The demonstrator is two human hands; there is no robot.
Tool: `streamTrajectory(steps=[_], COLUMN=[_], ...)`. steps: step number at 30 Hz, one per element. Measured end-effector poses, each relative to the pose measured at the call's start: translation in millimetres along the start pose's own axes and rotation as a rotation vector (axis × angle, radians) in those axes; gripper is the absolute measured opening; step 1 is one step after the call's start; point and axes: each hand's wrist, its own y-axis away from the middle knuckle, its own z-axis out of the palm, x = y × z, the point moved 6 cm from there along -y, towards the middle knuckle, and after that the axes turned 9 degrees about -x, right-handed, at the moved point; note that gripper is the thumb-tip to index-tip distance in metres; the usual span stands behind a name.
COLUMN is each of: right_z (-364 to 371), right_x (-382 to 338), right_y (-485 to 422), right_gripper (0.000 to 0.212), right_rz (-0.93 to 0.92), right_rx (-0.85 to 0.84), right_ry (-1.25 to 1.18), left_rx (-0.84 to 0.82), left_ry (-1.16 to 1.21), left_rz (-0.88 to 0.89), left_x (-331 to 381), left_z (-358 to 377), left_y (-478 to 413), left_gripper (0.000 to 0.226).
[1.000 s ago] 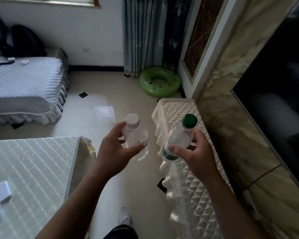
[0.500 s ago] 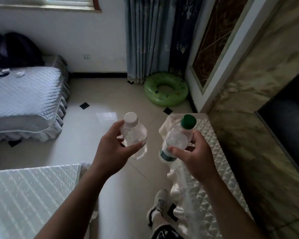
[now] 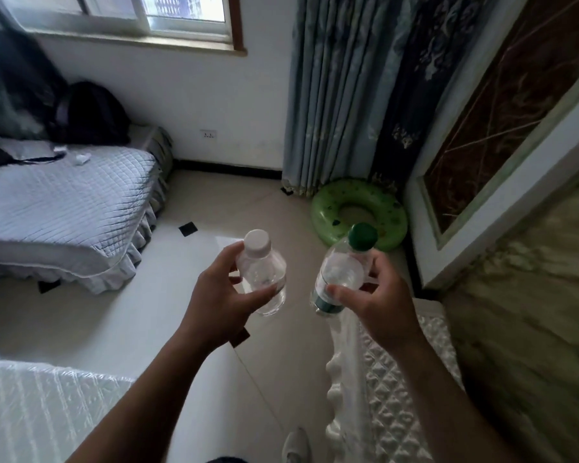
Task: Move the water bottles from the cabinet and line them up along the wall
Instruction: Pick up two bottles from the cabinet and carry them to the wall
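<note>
My left hand (image 3: 219, 302) grips a clear water bottle with a white cap (image 3: 263, 274), held upright over the tiled floor. My right hand (image 3: 380, 304) grips a second clear bottle with a green cap and a green band (image 3: 343, 270), tilted slightly to the right. Both bottles are in the air at mid frame, a short gap between them. The white quilted cabinet top (image 3: 401, 396) lies below my right forearm, against the marbled wall (image 3: 522, 329) on the right.
A green swim ring (image 3: 388, 217) lies on the floor by the curtain (image 3: 341, 95). A grey quilted bed (image 3: 57, 208) with a dark backpack fills the left. A white plastic-covered table (image 3: 41, 412) is at the lower left. My shoe (image 3: 296, 444) shows at the bottom.
I have walked forward with both bottles; the view has lifted to show the window. The cabinet has slid lower in frame and the swim ring is nearer. Both grips are unchanged.
</note>
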Motion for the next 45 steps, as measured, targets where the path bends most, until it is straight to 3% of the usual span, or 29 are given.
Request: streamTrajectory(steps=[12,32,45], right_z=[-1.0,76.6,85.3], right_x=[-6.4,-30.5,-26.1], right_y=[-188.6,-551.5,-819.1], right_gripper=[0.054,0.052,0.048], right_rz=[-0.003,0.033,0.027], right_rx=[-0.067,0.000,-0.118], right_ry=[0.046,0.052,0.061], left_rx=[0.051,-0.015,0.045], left_ry=[0.026,0.019,0.008], left_rz=[-0.028,-0.016,-0.066], left_x=[-20.0,-89.4,-120.3], left_z=[-22.7,-145.3,-174.5], left_y=[-170.0,-536.7,-776.1], left_gripper=[0.065,0.067,0.068])
